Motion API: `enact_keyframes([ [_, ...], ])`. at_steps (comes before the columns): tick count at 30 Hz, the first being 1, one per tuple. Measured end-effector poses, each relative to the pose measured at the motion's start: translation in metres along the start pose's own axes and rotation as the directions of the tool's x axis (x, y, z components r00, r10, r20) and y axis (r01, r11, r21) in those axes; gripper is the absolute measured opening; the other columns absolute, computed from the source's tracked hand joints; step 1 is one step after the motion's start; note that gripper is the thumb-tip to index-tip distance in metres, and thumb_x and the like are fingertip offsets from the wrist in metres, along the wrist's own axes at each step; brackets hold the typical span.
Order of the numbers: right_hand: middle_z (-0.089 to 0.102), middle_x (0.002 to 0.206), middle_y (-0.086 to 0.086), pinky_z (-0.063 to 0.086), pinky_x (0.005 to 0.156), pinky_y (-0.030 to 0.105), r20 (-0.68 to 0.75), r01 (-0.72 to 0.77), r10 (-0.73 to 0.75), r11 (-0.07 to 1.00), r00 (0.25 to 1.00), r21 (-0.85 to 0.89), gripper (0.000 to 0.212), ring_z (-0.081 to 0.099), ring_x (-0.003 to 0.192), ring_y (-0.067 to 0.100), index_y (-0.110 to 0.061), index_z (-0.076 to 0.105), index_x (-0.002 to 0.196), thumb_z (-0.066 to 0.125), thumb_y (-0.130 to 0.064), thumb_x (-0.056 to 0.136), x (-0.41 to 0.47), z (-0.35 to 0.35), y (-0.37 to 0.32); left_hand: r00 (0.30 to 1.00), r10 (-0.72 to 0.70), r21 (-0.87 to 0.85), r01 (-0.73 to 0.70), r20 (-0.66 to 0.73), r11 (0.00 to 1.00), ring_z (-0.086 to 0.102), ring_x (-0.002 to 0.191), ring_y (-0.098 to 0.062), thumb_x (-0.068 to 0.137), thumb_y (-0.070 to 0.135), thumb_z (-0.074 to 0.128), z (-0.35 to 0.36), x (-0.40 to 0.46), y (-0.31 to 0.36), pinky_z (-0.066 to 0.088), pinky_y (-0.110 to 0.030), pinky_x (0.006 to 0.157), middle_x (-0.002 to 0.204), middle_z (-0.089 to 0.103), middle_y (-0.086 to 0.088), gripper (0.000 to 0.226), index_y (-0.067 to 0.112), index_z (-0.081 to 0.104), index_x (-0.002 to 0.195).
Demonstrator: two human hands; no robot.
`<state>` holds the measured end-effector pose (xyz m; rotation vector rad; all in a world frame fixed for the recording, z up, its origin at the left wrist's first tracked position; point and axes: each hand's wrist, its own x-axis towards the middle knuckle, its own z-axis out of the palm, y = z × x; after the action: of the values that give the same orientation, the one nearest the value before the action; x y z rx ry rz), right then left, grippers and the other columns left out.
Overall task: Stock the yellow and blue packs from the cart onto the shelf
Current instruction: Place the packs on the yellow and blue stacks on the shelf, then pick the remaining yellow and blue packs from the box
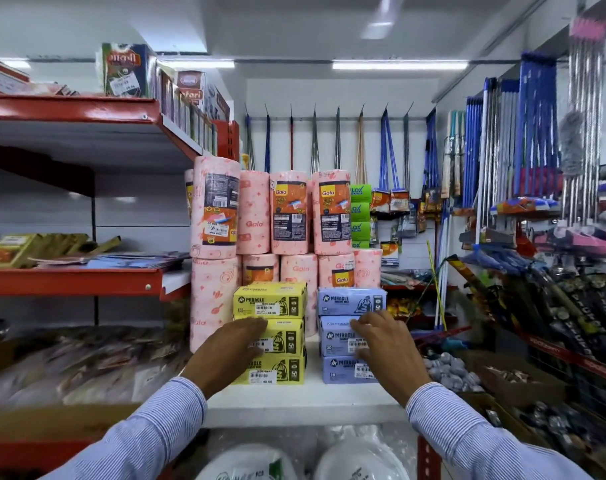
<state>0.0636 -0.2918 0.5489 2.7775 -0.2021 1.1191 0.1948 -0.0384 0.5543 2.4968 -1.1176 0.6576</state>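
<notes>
A person's left hand (237,344) lies flat, fingers spread, against the middle of three stacked yellow Miracle garbage-bag packs (270,332) on a white shelf (294,398), while the right hand (386,344), also unclenched, presses the blue packs (350,327) stacked just beside them; pink Gala kitchen towel rolls (291,216) stand behind both hands, brooms (384,157) hanging on the wall beyond

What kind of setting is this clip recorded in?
Most likely a small retail shop, in its household-goods aisle. Price-stickered yellow packs and blue packs sit stacked on a white shelf, pink kitchen towel rolls stand behind, and mops hang on wall hooks.
</notes>
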Motion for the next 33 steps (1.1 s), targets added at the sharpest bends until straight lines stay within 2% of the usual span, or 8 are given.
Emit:
enact_keyframes([
  [3,0.061,0.126,0.004,0.047,0.092,0.044,-0.037,-0.009,0.01,1.0,0.999,0.023,0.054,0.054,0.114,0.027,-0.019,0.056,0.124,0.075,-0.034,0.077,-0.02,0.002,-0.011,0.985,0.135,0.104,-0.123,-0.112,0.987,0.026,0.146,-0.024,0.09,0.038,0.063,0.013,-0.017,0.008,0.031,-0.046,0.118,0.158,0.031,-0.005,0.066,0.022,0.035,0.147],
  [9,0.045,0.147,0.008,0.035,0.109,0.049,-0.017,-0.004,0.005,0.997,1.0,0.076,0.063,0.038,0.134,0.03,-0.021,0.038,0.142,0.061,-0.041,0.087,-0.092,0.007,-0.033,0.958,0.228,0.115,-0.21,-0.173,0.971,0.017,0.149,-0.029,0.086,0.048,0.059,0.044,-0.089,0.053,0.03,-0.052,0.116,0.162,0.02,-0.008,0.076,0.026,0.026,0.15],
  [14,0.035,0.153,0.005,0.03,0.113,0.048,0.152,-0.013,-0.01,0.989,0.988,0.151,0.065,0.03,0.139,0.03,-0.024,0.032,0.145,0.058,-0.042,0.088,-0.185,0.025,-0.046,0.975,0.214,0.033,-0.212,-0.054,0.977,0.016,0.149,-0.028,0.086,0.049,0.057,0.092,-0.167,0.073,0.029,-0.052,0.115,0.161,0.02,-0.01,0.072,0.026,0.029,0.149],
  [18,0.035,0.153,0.003,0.038,0.106,0.046,0.35,-0.098,0.017,0.972,0.937,0.215,0.065,0.033,0.137,0.029,-0.027,0.033,0.144,0.059,-0.041,0.087,-0.266,0.055,-0.055,0.979,0.169,-0.091,-0.159,0.114,0.983,0.022,0.147,-0.029,0.085,0.045,0.062,0.145,-0.233,0.077,0.033,-0.052,0.114,0.16,0.026,-0.01,0.071,0.026,0.033,0.147],
  [23,0.052,0.139,0.01,0.05,0.091,0.05,0.618,-0.216,0.032,0.95,0.786,0.226,0.056,0.049,0.122,0.036,-0.021,0.05,0.132,0.06,-0.032,0.078,-0.361,0.107,-0.065,0.91,0.075,-0.138,-0.02,0.409,0.99,0.032,0.142,-0.032,0.077,0.039,0.073,0.219,-0.316,0.083,0.034,-0.05,0.113,0.157,0.031,-0.009,0.078,0.026,0.036,0.145],
  [25,0.057,0.132,0.01,0.051,0.089,0.048,0.702,-0.238,0.017,0.946,0.712,0.219,0.052,0.052,0.114,0.037,-0.02,0.054,0.125,0.059,-0.029,0.074,-0.398,0.13,-0.071,0.867,0.06,-0.155,0.02,0.494,0.988,0.04,0.137,-0.034,0.073,0.037,0.075,0.25,-0.347,0.084,0.041,-0.05,0.109,0.151,0.041,-0.011,0.074,0.024,0.044,0.139],
  [30,0.053,0.135,0.008,0.05,0.094,0.044,0.914,-0.311,-0.004,0.94,0.405,0.141,0.051,0.046,0.124,0.033,-0.018,0.051,0.131,0.06,-0.019,0.08,-0.491,0.194,-0.084,0.719,0.006,-0.148,0.135,0.695,0.98,0.05,0.128,-0.038,0.075,0.037,0.074,0.336,-0.424,0.088,0.053,-0.054,0.094,0.144,0.05,-0.014,0.069,0.021,0.047,0.136],
  [33,0.056,0.129,0.01,0.047,0.092,0.039,0.972,-0.282,-0.058,0.952,0.228,0.123,0.045,0.047,0.121,0.03,-0.014,0.053,0.126,0.059,-0.019,0.082,-0.53,0.231,-0.092,0.6,-0.025,-0.147,0.235,0.8,0.961,0.036,0.14,-0.036,0.082,0.029,0.068,0.384,-0.455,0.09,0.043,-0.055,0.105,0.153,0.038,-0.013,0.067,0.018,0.041,0.143],
])
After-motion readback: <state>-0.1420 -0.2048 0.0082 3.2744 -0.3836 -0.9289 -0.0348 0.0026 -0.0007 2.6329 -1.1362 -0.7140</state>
